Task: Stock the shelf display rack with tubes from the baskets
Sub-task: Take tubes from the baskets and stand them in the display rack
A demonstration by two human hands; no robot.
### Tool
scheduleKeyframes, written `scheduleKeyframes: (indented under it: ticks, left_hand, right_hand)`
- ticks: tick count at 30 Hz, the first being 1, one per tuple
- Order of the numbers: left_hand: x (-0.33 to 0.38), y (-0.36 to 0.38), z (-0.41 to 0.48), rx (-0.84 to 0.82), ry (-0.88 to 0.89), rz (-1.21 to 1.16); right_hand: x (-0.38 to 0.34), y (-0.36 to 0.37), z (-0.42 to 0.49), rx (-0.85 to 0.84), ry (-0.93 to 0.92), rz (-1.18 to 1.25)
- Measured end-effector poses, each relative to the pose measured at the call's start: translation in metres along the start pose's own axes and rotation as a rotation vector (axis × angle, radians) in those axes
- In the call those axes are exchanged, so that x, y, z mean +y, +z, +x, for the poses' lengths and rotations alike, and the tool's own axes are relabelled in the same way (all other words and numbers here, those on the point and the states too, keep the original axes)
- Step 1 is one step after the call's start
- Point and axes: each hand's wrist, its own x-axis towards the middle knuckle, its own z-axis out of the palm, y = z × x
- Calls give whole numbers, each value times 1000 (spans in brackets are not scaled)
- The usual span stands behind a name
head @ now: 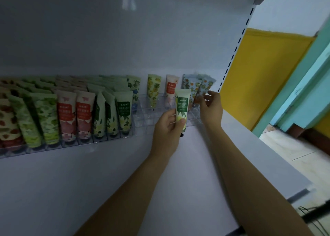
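Grip: the green tube (181,103) is held upright, cap down, in the left hand (167,126), thumb across the front, fingers curled behind. It sits just right of frame centre, in front of the clear rack (146,116) and not yet in a cell. The right hand (212,109) is at the lower edge of a blue tube (205,84) standing at the rack's right end. Because of blur, it cannot be told whether that tube is pinched or only touched.

Risks, judged:
- The cells are narrow and transparent, so their edges are hard to read. The cap could be set on a divider and the tube tipped.
- The rack looks light. It could be pushed back along the smooth white shelf (89,182) by a firm insertion.
- The blue tube leans and could be knocked against its neighbour if the right hand is pulled away carelessly.
- Flat crimped tops are wider than the caps, so adjacent tubes may snag.

Materials: the tubes are soft plastic, glossy and printed, tapering from a flat crimp to a round dark cap. The rack is rigid clear plastic in a grid. 1 yellow tube (154,89) and 1 pink tube (171,85) stand in its back row. The left rack (75,143) is seen filled.
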Motion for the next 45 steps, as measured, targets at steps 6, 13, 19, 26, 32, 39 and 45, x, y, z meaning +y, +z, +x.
scheduleKeyframes:
  ticks: [6,13,19,26,32,39,45]
  left_hand:
    - [-1,1,0,0,1,-13]
    - [-1,-1,1,40,17,19]
    - [-4,-1,4,81,25,24]
    - [-2,1,1,123,66,80]
    - [-22,7,-5,51,423,847]
    - [-21,7,-7,-179,256,1261]
    - [-18,8,-8,-154,255,1206]
  right_hand:
    - [4,4,-1,-57,-63,-126]
    - [-9,1,-8,140,-210,-80]
    - [-46,-1,-35,-191,-284,104]
    - [-51,-5,-47,-508,-177,244]
    - [-40,-25,-20,-137,68,423]
    - [-8,-33,8,251,155,388]
    - [1,-25,16,202,95,347]
